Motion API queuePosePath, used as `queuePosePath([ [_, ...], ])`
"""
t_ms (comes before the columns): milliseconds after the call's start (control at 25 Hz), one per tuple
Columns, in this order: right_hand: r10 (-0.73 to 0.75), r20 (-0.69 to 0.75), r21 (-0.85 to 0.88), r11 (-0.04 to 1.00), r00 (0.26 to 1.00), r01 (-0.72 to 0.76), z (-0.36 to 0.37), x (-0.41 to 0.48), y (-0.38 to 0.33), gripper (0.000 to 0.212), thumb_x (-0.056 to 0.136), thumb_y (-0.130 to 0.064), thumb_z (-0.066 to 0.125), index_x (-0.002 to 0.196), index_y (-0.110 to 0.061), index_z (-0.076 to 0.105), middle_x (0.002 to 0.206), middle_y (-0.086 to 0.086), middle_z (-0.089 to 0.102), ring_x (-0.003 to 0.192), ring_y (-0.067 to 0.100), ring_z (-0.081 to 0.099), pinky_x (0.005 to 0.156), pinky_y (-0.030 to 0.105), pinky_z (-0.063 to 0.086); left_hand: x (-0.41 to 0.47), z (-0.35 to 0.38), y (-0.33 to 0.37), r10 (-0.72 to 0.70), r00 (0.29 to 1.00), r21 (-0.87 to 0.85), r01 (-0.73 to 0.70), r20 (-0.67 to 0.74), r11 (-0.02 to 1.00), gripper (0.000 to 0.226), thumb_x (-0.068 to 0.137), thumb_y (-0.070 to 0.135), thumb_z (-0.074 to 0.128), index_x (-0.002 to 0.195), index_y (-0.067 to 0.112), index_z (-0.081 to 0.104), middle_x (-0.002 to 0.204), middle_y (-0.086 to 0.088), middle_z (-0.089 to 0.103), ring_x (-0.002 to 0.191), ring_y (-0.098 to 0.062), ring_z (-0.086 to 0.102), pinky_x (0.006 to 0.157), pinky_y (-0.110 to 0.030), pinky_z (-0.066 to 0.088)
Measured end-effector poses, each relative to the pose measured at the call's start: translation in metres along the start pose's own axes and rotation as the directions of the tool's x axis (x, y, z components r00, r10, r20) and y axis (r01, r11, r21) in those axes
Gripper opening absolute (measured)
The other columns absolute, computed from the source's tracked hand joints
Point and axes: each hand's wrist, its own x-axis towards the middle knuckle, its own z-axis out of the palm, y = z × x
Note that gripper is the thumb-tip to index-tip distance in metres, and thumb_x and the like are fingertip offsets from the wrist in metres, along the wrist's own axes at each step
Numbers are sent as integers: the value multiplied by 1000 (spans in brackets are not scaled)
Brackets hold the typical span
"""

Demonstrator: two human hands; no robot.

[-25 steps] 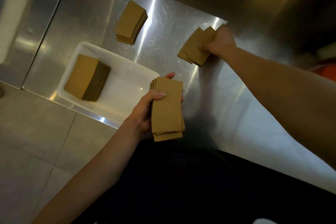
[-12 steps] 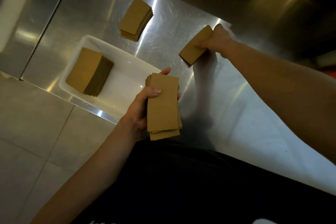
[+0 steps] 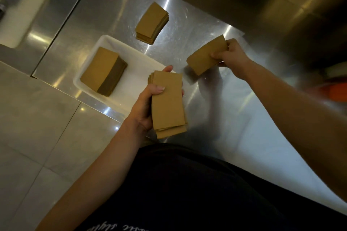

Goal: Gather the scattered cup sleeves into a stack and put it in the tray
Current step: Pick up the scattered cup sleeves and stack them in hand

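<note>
My left hand (image 3: 145, 108) grips a loose stack of brown cup sleeves (image 3: 168, 103) above the near edge of the steel counter, just right of the white tray (image 3: 131, 78). My right hand (image 3: 231, 56) holds a smaller bunch of sleeves (image 3: 205, 56) lifted off the counter, to the right of and a little beyond the left-hand stack. A thick stack of sleeves (image 3: 103, 70) lies in the tray's left half. Another stack (image 3: 152, 22) rests on the counter beyond the tray.
The steel counter (image 3: 234, 118) runs to the right, with a steel wall behind it. A tiled floor (image 3: 37, 118) lies to the left below the counter edge. Something orange (image 3: 338, 93) sits at the far right edge.
My right hand has squared up the scattered sleeves, lifted them off the counter and brought them nearer to the left-hand stack. My left hand has stayed about where it was.
</note>
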Motion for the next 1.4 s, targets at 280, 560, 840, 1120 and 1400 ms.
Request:
queuePosePath([
  [280,-105,181,316,948,978,43,-24,-96,-23,29,91,-5,58,116,-20,53,112,4,52,96,23,58,77,31,55,-4,-2,11,21,1000,59,-22,14,998,86,58,29,87,136,25,48,109,-12,62,93,-24,65,73,-39,58],
  [560,-145,390,247,968,909,48,6,-160,-56,32,92,-2,54,116,-24,53,115,5,50,105,26,55,84,37,54,-15,-15,22,18,999,125,-14,-35,992,60,73,27,67,133,31,56,126,-13,56,95,-28,68,72,-45,57],
  [840,-234,396,-158,935,888,317,64,-171,-78,36,93,-12,58,124,-26,49,120,-1,54,103,20,58,77,24,57,-23,-20,39,9,998,230,6,-62,973,49,77,32,70,126,35,61,126,-10,65,104,-31,69,81,-48,57],
  [1120,-242,117,-92,963,963,254,119,-178,-72,60,84,-17,72,138,-23,46,131,0,55,114,16,56,92,31,51,-35,-31,65,-46,989,326,89,-139,941,71,60,47,88,123,36,59,124,-11,66,109,-31,67,90,-52,56],
  [1400,-46,-27,40,998,999,47,150,-186,-62,61,85,-41,68,136,-15,47,119,-5,59,110,16,58,90,33,50,-34,-38,70,25,996,237,-5,-80,972,49,82,20,62,130,30,56,122,-12,62,102,-27,68,87,-49,57],
])
